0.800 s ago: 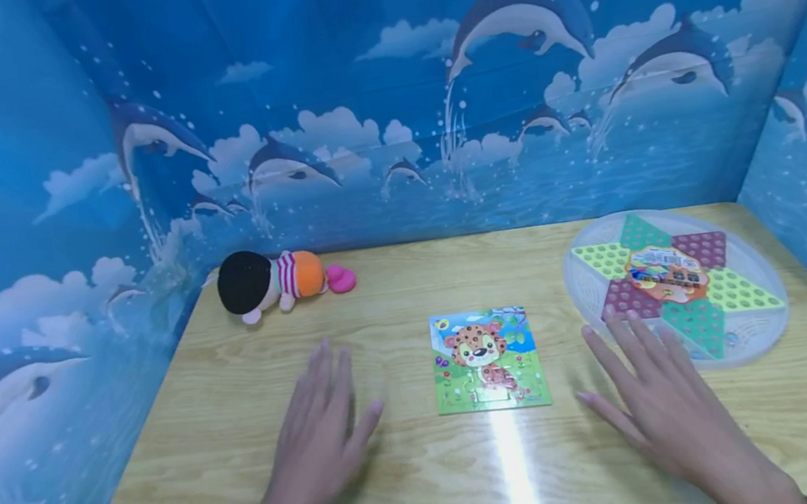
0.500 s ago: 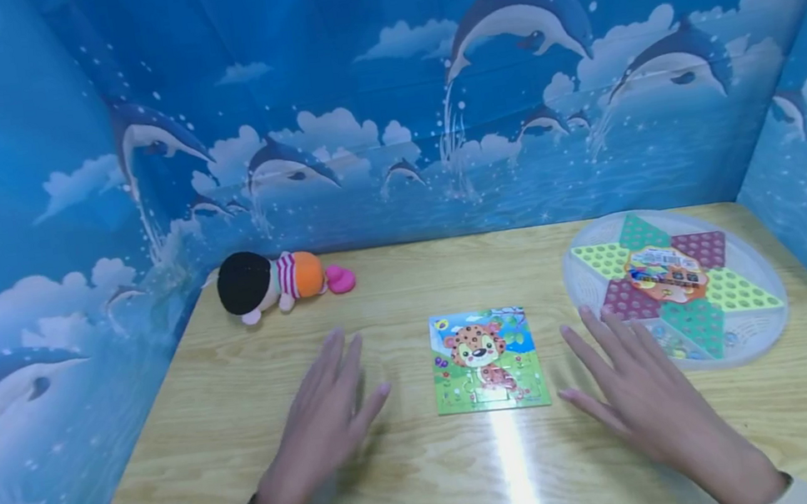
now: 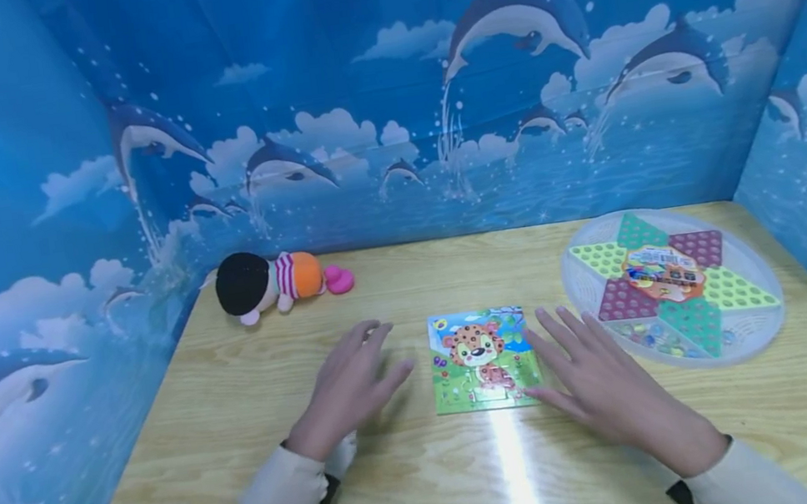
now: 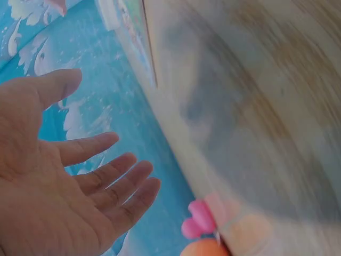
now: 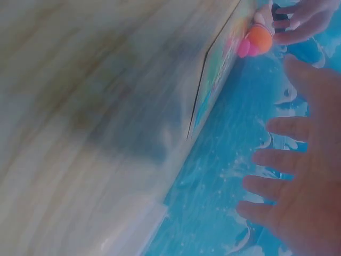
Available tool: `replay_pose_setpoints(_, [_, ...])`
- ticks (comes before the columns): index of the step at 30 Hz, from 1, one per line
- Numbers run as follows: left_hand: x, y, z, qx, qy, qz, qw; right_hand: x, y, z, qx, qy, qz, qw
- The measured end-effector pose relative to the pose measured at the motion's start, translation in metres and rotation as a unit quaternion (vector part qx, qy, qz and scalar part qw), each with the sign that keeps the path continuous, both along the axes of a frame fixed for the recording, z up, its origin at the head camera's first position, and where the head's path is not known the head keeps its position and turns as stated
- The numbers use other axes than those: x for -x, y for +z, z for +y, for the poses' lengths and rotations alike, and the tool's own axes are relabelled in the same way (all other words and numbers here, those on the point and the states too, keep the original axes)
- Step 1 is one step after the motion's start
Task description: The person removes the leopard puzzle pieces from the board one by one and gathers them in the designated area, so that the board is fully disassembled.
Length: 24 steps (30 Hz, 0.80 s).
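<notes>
A square jigsaw puzzle (image 3: 481, 360) with a cartoon leopard lies flat in the middle of the wooden table. To its left, my left hand (image 3: 352, 388) hovers with fingers extended and a gap between it and the puzzle; the left wrist view shows the palm (image 4: 69, 197) holding nothing. My right hand (image 3: 601, 383) is at the puzzle's right edge, its fingertips overlapping that edge in the head view. In the right wrist view the fingers (image 5: 272, 160) are spread and hold nothing, apart from the puzzle (image 5: 218, 69).
A doll (image 3: 271, 283) with black hair, striped top and pink feet lies at the back left. At the right is a round Chinese checkers board (image 3: 750, 335) with marbles under its clear cover. Dolphin-print curtains (image 3: 370, 105) stand around the table (image 3: 417, 486).
Both hands have moved inward toward the puzzle, the left one to the right and the right one to the left. The puzzle, doll and board lie as before.
</notes>
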<state>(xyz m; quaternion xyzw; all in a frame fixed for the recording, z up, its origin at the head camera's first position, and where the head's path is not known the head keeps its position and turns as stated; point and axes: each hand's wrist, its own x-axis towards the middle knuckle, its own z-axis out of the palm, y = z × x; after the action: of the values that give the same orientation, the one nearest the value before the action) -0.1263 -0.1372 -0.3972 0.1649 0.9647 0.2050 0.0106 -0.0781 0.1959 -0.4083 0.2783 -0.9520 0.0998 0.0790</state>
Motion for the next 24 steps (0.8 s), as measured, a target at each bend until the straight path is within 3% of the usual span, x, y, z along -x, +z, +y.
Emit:
replay_pose_setpoints(11, [0.026, -0.017, 0.026, -0.027, -0.013, -0.063, 0.9975, 0.015, -0.004, -0.024, -0.016, 0.042, -0.048, 0.9979])
replay_pose_setpoints(15, [0.034, -0.019, 0.033, -0.038, -0.017, -0.086, 0.9954, 0.020, -0.007, -0.030, -0.011, 0.055, -0.072, 0.9958])
replay_pose_setpoints(24, [0.053, -0.021, 0.046, -0.040, -0.027, -0.104, 0.9934, 0.031, -0.011, -0.036, -0.003, 0.082, -0.104, 0.9912])
